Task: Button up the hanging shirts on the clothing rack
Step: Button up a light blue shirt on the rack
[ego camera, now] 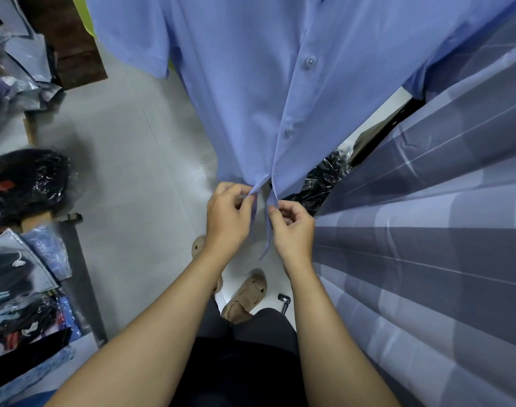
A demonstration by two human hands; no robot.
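Observation:
A light blue short-sleeved shirt hangs in front of me, seen from below. Two buttons along its front placket are fastened. At the hem the two front edges hang apart. My left hand pinches the left front edge near the hem between thumb and fingers. My right hand pinches the right front edge just beside it. The bottom button and its hole are hidden by my fingers.
A grey and blue striped cloth hangs close on the right. Shelves with bagged clothes stand on the left. Pale tiled floor lies below, with my sandalled feet and black plastic-wrapped bundles behind the shirt.

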